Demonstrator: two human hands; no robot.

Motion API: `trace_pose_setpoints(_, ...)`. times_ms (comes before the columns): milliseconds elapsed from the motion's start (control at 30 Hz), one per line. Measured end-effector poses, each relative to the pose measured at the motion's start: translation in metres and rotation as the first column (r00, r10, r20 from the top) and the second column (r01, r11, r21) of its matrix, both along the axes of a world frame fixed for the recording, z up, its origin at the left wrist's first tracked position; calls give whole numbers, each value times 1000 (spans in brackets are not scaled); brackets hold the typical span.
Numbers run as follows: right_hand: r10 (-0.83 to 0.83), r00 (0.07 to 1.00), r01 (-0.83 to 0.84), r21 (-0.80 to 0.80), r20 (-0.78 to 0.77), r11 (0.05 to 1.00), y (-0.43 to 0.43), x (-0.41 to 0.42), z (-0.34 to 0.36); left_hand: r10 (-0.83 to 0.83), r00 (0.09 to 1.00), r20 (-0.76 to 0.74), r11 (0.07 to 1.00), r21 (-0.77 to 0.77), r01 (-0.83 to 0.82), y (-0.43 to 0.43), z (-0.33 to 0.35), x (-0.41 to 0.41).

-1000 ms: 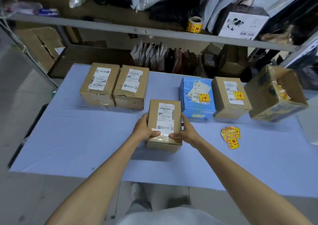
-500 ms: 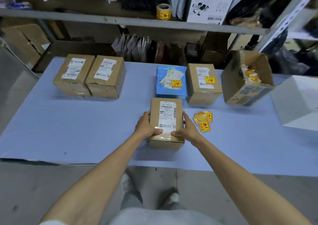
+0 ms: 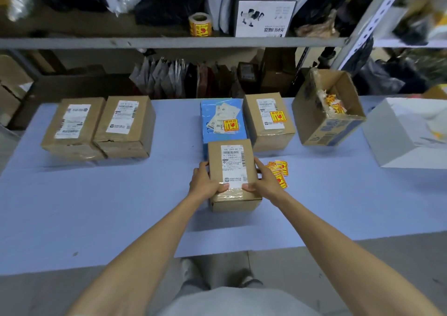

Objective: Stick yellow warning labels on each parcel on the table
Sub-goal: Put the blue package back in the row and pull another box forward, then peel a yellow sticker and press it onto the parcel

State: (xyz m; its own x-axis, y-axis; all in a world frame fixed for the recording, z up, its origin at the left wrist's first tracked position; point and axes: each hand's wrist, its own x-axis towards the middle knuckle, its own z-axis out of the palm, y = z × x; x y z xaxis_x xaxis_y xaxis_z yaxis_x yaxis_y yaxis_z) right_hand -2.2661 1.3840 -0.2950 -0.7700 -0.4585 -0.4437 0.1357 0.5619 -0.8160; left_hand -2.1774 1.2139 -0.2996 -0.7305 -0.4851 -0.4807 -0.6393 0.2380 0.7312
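On blue table (image 3: 96,206), hands gripping cardboard parcel (image 3: 233,175) sides, thumbs on top

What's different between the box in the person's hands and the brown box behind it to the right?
The rear box wears a yellow warning label; the held box has none. The left hand and right hand grip the held box; the rear box stands untouched. Both are brown cardboard bearing shipping labels.

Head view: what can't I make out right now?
All in the head view:
Held parcel: sides covered by left hand and right hand; print too small.
Loose yellow labels: partly behind right hand; count unclear.
White box: cut off by right edge.
Open carton: contents blurred.
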Motion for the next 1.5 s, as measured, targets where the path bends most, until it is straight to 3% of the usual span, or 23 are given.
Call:
trace_pose_setpoints(600, 27, 1000, -27, -81, -5, 996, 13, -15, -13, 104, 994, -28, 991, 85, -101, 1, 1, 1)
trace_pose_setpoints(667, -47, 984, 51, 15, -169, 999, 30, -22, -21, 76, 997, -27, 993, 93, -73, 3, 4, 2)
trace_pose_setpoints(767, 11, 918, 151, 374, -396, 915, 58, -32, -41, 79, 997, -16, 991, 114, -76, 8, 4, 6)
trace_pose_setpoints(833, 65, 921, 152, 510, -383, 847, 68, -33, -52, 88, 996, -16, 990, 113, -85, 12, 4, 8)
trace_pose_setpoints(933, 56, 934, 160, 552, -354, 818, 69, -34, -65, 119, 993, -20, 986, 117, -116, 15, 3, 8)
trace_pose_setpoints(1233, -236, 917, 359, 406, -323, 840, 72, -44, -69, 162, 987, -20, 982, 105, -159, 21, -2, 12)
trace_pose_setpoints(1400, -399, 893, 438, 204, -206, 875, 67, -44, -53, 90, 995, 53, 993, 73, -94, 23, -2, 15)
trace_pose_setpoints(1500, -415, 908, 415, -7, -57, 910, 46, -44, -26, 13, 994, 107, 994, -106, -2, 26, 11, 12)
